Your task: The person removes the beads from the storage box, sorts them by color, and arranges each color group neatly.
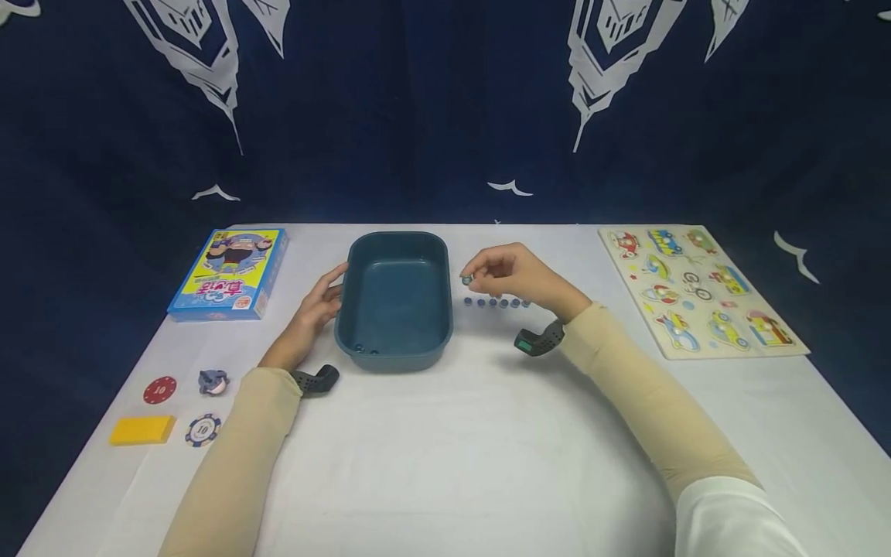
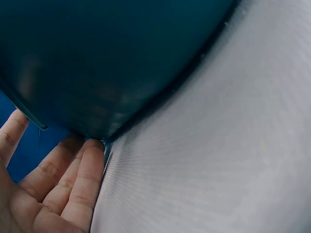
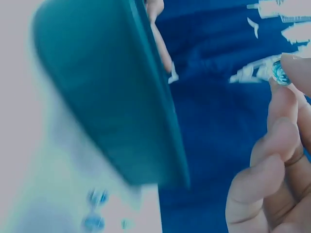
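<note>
The right hand [image 1: 513, 272] pinches one small shiny bead [image 1: 467, 279] between thumb and index finger, just right of the teal bin [image 1: 394, 298] and clear of its wall. The left hand [image 1: 311, 316] is not gripping; its extended fingers touch the bin's left side. A row of similar beads [image 1: 503, 303] lies on the table at the near side of the right hand, and a few small round pieces [image 1: 366, 350] sit at the bin's near left corner. Risk: the bead is small and appears smooth, so a loose or off-centre pinch could let it slip and roll. Risk: a low wrist or trailing finger could sweep the row out of line. Risk: uneven pressure from the left hand could slide the bin into the row. The surface is a table [image 1: 452, 456] under a white cloth. At far left stands a game box [image 1: 226, 275]; at near left lie a red chip [image 1: 159, 390], a shark figure [image 1: 213, 383], a yellow block [image 1: 141, 430] and a blue-and-white chip [image 1: 203, 430]. A picture board [image 1: 699, 294] lies at far right. A dark blue curtain [image 1: 411, 116] with white motifs closes off the far side.
</note>
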Tool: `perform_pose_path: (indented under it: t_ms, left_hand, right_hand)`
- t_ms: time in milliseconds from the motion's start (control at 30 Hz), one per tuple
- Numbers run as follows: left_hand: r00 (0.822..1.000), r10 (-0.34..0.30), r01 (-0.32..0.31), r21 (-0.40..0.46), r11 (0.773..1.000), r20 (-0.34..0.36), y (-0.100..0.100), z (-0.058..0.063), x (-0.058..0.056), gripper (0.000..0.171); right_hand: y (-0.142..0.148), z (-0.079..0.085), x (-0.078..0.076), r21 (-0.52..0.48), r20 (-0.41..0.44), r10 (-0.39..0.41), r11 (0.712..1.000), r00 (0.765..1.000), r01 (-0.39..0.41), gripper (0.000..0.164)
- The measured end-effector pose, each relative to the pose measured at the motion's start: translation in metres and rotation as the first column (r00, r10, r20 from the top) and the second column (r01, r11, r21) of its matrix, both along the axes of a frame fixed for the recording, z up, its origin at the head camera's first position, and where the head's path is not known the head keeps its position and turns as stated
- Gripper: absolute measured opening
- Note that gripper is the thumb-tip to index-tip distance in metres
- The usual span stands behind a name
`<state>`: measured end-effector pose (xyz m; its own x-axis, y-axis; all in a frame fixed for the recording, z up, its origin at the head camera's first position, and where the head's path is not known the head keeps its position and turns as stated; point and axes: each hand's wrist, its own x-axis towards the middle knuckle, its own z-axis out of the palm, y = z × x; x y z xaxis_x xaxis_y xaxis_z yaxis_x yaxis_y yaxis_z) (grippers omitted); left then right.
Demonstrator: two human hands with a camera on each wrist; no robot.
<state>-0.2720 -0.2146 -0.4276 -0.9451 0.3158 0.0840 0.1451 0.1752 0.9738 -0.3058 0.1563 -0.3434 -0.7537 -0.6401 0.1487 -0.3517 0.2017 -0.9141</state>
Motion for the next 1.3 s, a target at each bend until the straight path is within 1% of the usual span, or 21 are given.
perform_pose_path:
  t_ms: [133, 267, 433, 533, 667, 767, 867, 933, 1000, 1167, 1300]
  left_hand:
    - [1.000, 0.001, -0.001, 0.016, 1.000, -0.003, 0.000, 0.000, 0.000, 0.069]
    - [1.000, -0.002, 0.002, 0.026, 1.000, -0.006, 0.000, -0.001, 0.000, 0.069]
    - [1.000, -0.006, 0.006, 0.046, 0.999, -0.008, -0.001, -0.002, 0.000, 0.070]
    - [1.000, -0.005, 0.005, 0.043, 0.999, -0.004, -0.001, -0.002, 0.000, 0.070]
    - [1.000, 0.002, -0.002, 0.025, 1.000, 0.000, 0.000, -0.001, 0.000, 0.071]
    - [1.000, 0.007, -0.007, 0.009, 1.000, 0.000, 0.001, 0.000, 0.000, 0.071]
    - [1.000, 0.008, -0.008, 0.005, 1.000, -0.001, 0.002, 0.000, 0.000, 0.071]
    - [1.000, 0.007, -0.007, 0.014, 1.000, 0.000, 0.002, 0.000, 0.000, 0.071]
    - [1.000, 0.012, -0.012, 0.003, 1.000, 0.005, 0.002, 0.001, 0.000, 0.071]
    - [1.000, 0.019, -0.018, -0.032, 0.999, 0.011, 0.001, 0.002, 0.002, 0.070]
    - [1.000, 0.014, -0.014, -0.024, 1.000, 0.011, 0.001, 0.001, 0.001, 0.069]
  right_hand:
    - [0.030, -0.010, 0.001, 0.014, -0.001, -0.078, 0.997, 0.997, 0.078, 0.019]
    - [0.055, -0.020, 0.000, 0.052, -0.014, -0.158, 0.986, 0.987, 0.158, 0.020]
    - [0.077, -0.032, -0.003, 0.139, -0.007, -0.277, 0.951, 0.961, 0.275, 0.022]
    - [0.086, -0.037, -0.004, 0.200, 0.000, -0.325, 0.926, 0.946, 0.319, 0.023]
    - [0.095, -0.044, -0.005, 0.268, -0.007, -0.364, 0.897, 0.931, 0.352, 0.024]
    - [0.101, -0.050, -0.005, 0.305, -0.018, -0.396, 0.872, 0.918, 0.382, 0.024]
    - [0.104, -0.056, -0.004, 0.332, -0.034, -0.414, 0.854, 0.910, 0.401, 0.023]
    - [0.104, -0.059, -0.003, 0.346, -0.055, -0.421, 0.843, 0.905, 0.413, 0.022]
    - [0.103, -0.062, -0.003, 0.359, -0.082, -0.425, 0.831, 0.901, 0.425, 0.021]
    - [0.100, -0.065, -0.003, 0.389, -0.117, -0.449, 0.800, 0.886, 0.456, 0.020]
    - [0.099, -0.067, -0.002, 0.399, -0.142, -0.462, 0.782, 0.875, 0.478, 0.020]
